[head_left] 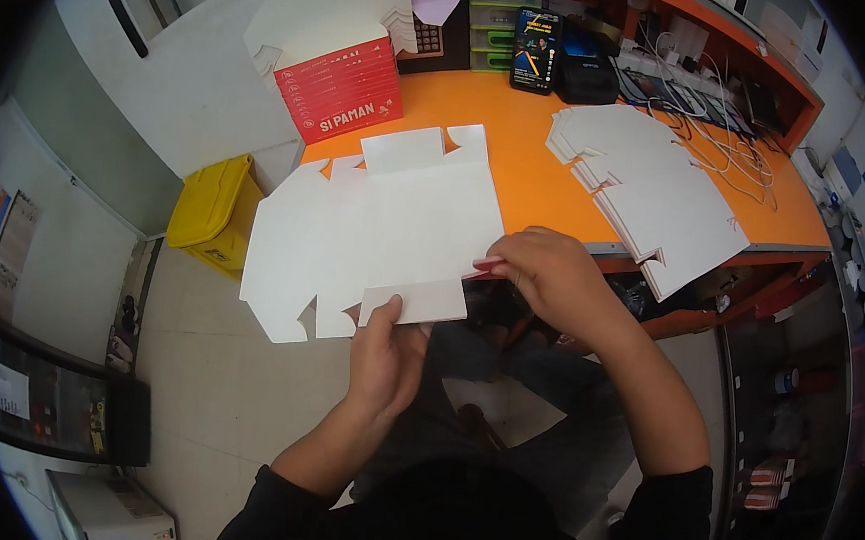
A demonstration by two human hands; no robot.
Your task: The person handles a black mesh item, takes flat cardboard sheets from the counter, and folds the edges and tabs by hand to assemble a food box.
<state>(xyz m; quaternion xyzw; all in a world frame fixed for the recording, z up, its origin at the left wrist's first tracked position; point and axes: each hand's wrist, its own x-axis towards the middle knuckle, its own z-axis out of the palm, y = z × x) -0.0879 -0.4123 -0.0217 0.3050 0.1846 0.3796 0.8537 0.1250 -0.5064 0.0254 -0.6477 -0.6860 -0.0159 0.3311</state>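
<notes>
A flat white die-cut cardboard box blank lies partly on the orange table, its near side sticking out past the edge toward me. My left hand grips the blank's near side, thumb on top of a folded-up flap and fingers underneath. At the near right corner, my right hand pinches a small tab whose red side shows. On the far side, another flap is creased. Some of my fingers are hidden below the cardboard.
A stack of red folded boxes stands at the back left, and more flat blanks lie at the right. Behind are a phone, a black device, green drawers and tangled white cables. A yellow bin stands left of the table.
</notes>
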